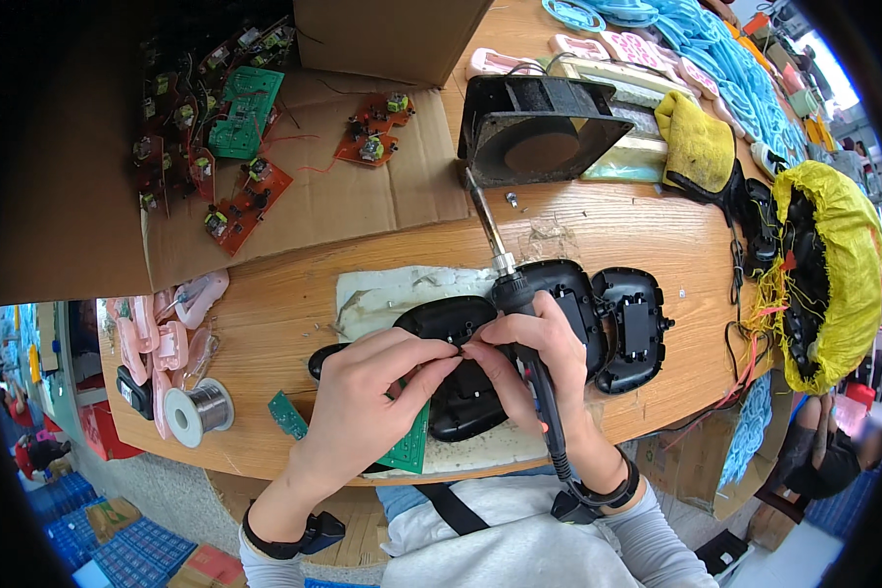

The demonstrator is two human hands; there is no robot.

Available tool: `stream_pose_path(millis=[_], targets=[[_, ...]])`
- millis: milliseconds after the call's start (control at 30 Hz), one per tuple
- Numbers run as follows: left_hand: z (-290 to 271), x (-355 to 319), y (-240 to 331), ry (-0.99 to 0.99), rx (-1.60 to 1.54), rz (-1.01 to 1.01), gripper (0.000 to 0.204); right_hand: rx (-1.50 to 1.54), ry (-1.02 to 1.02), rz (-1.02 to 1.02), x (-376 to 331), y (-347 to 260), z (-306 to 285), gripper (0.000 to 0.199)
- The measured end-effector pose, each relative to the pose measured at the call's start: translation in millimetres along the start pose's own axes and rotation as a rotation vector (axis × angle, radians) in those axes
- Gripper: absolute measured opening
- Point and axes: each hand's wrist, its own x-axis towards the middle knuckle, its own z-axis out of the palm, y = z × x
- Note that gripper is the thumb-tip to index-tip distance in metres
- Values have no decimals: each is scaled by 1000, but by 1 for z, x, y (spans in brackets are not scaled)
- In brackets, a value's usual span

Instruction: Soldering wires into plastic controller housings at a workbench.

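Note:
My right hand (554,358) holds a soldering iron (510,284), its handle resting between thumb and fingers and its metal tip pointing up and away. With thumb and forefinger pinched together, my left hand (372,392) meets the right fingertips over black plastic housings (470,397). Whatever lies between the fingertips is too small to make out. Under my left hand, partly hidden, is a green circuit board (407,446); a smaller green board piece (287,416) lies left of it. Another opened black housing (632,328) sits to the right.
A cardboard box (363,186) with orange and green circuit boards stands far left. A black fan (544,127) is beyond the iron's tip. On the left are a solder spool (199,412) and pink casings (147,333). A yellow sack (838,284) and yellow cloth (696,142) lie right.

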Motion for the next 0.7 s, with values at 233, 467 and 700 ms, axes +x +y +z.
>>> stream_pose_path(millis=[233, 467, 700], targets=[[-4, 0, -1, 28, 108, -78, 16, 38, 9, 14, -1, 2, -24, 20], [-5, -4, -11, 137, -298, -365, 16, 297, 130, 206, -18, -4, -44, 25], [-6, -4, -17, 95, -325, -343, 5, 417, 191, 401, -29, -9, -53, 31]])
